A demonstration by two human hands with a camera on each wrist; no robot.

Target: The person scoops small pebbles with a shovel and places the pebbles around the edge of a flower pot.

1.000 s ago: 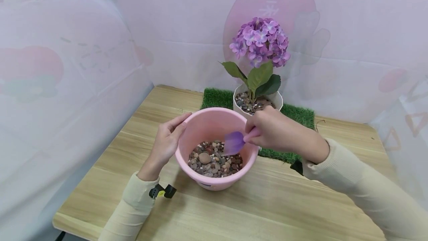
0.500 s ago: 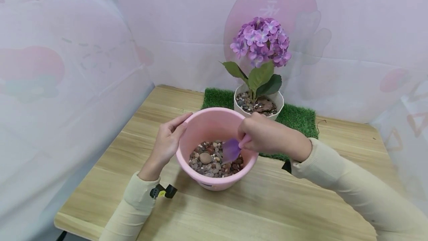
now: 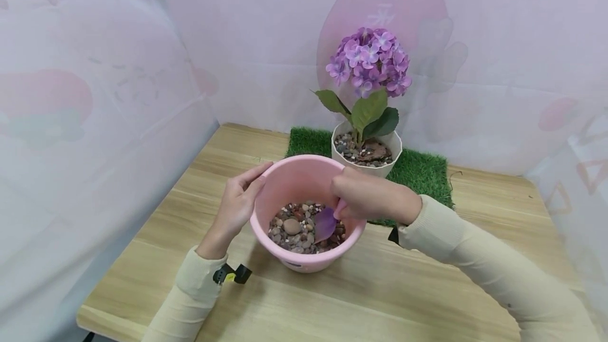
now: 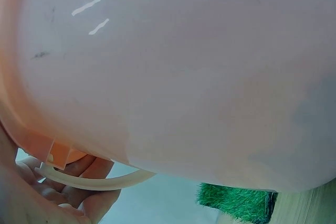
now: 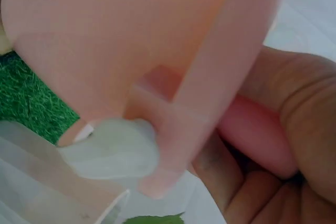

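Note:
A pink plastic bucket [image 3: 304, 264] stands on the wooden table with a layer of mixed pebbles [image 3: 292, 226] at its bottom. At its left rim, my left hand [image 3: 235, 207] holds on; the left wrist view shows the fingers near the bucket's pale handle [image 4: 100, 183]. My right hand [image 3: 368, 194], over the right rim, grips a toy shovel [image 3: 325, 224] by its pink handle [image 5: 260, 137]. The purple blade points down into the pebbles, its tip among them. Most of the handle is hidden by the fingers in the head view.
Behind the bucket, a white pot [image 3: 363, 169] with a purple hydrangea [image 3: 370, 62] and pebbles stands on a green turf mat [image 3: 420, 176]. Printed white cloth [image 3: 266, 88] hangs around the table [image 3: 157, 257] at the back and sides.
My right hand has moved left and down with the shovel, bringing the blade lower into the pebbles. The left hand stays at the bucket's rim.

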